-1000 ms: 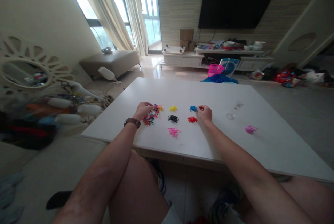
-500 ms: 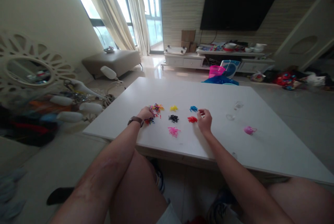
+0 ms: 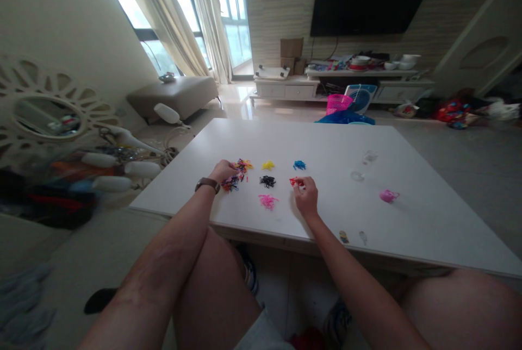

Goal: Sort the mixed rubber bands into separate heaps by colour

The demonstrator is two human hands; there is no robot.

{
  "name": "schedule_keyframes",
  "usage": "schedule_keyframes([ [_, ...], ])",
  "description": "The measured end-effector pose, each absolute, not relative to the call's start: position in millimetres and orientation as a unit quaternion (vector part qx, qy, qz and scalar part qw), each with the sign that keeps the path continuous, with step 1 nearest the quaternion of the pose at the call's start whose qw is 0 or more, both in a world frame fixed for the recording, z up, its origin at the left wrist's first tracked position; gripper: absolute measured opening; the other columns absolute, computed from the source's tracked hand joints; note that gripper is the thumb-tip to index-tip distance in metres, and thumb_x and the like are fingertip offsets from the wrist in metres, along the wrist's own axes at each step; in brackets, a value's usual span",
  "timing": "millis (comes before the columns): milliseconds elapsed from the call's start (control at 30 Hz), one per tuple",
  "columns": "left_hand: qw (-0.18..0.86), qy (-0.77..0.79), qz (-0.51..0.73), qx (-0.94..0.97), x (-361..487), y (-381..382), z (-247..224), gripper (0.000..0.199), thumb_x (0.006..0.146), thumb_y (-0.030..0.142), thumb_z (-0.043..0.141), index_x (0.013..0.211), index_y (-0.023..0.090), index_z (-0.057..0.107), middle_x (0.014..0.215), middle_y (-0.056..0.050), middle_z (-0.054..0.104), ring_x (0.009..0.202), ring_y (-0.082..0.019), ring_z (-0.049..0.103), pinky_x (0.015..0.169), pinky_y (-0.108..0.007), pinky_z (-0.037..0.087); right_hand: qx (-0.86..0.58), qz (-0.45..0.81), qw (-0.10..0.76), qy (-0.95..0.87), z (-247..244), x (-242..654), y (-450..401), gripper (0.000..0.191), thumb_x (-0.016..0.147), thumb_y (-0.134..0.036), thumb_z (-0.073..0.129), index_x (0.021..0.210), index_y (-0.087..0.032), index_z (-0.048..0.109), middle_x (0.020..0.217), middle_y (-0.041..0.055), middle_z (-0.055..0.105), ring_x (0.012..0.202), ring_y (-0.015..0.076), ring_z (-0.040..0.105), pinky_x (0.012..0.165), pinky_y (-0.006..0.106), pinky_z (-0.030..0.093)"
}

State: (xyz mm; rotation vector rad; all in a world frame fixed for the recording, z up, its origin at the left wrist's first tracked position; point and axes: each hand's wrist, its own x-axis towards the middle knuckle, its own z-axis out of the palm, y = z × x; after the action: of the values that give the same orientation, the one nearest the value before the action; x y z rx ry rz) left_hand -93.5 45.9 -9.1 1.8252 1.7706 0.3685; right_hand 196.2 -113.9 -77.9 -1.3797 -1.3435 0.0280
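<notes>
My left hand [image 3: 223, 169], with a watch on the wrist, rests at the edge of a mixed pile of small coloured rubber bands [image 3: 243, 164]. Its fingers are bent together at the pile; what lies between them is hidden. My right hand [image 3: 307, 197] has its fingertips pinched over the red rubber bands [image 3: 292, 181] and covers part of them. Whatever it pinches is too small to make out. Separate little piles lie between and beyond the hands: yellow bands [image 3: 268, 165], black bands [image 3: 267, 181], pink bands [image 3: 268, 201] and blue bands [image 3: 299, 164].
On the right of the white table [image 3: 326, 143] are a pink round item [image 3: 389, 195], a clear ring-shaped piece [image 3: 358, 176] and another clear piece [image 3: 370, 157]. Two small flat pieces, one yellowish [image 3: 344, 237], lie near the front edge. A lamp [image 3: 167, 113] stands left of the table.
My right hand has moved left and nearer, from beside the blue and red piles to over the red one. My left hand stays at the mixed pile. The view has shifted slightly.
</notes>
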Motion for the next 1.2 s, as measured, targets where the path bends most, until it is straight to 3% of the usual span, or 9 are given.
schedule_keyframes([
  [167,0.275,0.668,0.108,0.683,-91,46,-15,0.018,0.063,0.020,0.078,0.080,0.013,0.078,0.062,-0.004,0.068,0.060,-0.016,0.061,0.055,-0.023,0.042,-0.589,0.018,0.568,-0.575,-81,196,-113,0.013,0.083,-0.012,0.052,0.084,-0.021,0.061,0.085,0.0037,0.061,0.083,0.0212,0.057,0.073,0.033,0.046],
  [400,0.232,0.641,0.073,0.728,-84,43,-19,0.013,0.058,0.017,0.077,0.071,0.018,0.076,0.068,-0.004,0.071,0.070,-0.018,0.065,0.059,-0.022,0.044,-0.589,0.030,0.565,-0.577,-84,197,-112,0.011,0.083,-0.013,0.052,0.083,-0.021,0.060,0.085,0.0036,0.061,0.084,0.0212,0.057,0.073,0.033,0.047],
  [767,0.291,0.631,0.133,0.706,-94,41,-3,0.010,0.063,0.024,0.073,0.066,0.015,0.072,0.052,-0.001,0.060,0.055,-0.014,0.054,0.051,-0.023,0.036,-0.596,0.039,0.556,-0.577,-83,198,-112,0.011,0.081,-0.014,0.052,0.081,-0.021,0.060,0.082,0.0033,0.061,0.080,0.0202,0.056,0.070,0.032,0.046],
  [1200,0.329,0.605,0.182,0.702,-90,38,3,0.017,0.059,0.026,0.079,0.070,0.013,0.076,0.054,-0.002,0.064,0.056,-0.014,0.054,0.055,-0.024,0.039,-0.598,0.048,0.551,-0.580,-81,199,-113,0.009,0.080,-0.015,0.052,0.079,-0.020,0.059,0.080,0.0027,0.060,0.074,0.0189,0.055,0.068,0.031,0.044],
])
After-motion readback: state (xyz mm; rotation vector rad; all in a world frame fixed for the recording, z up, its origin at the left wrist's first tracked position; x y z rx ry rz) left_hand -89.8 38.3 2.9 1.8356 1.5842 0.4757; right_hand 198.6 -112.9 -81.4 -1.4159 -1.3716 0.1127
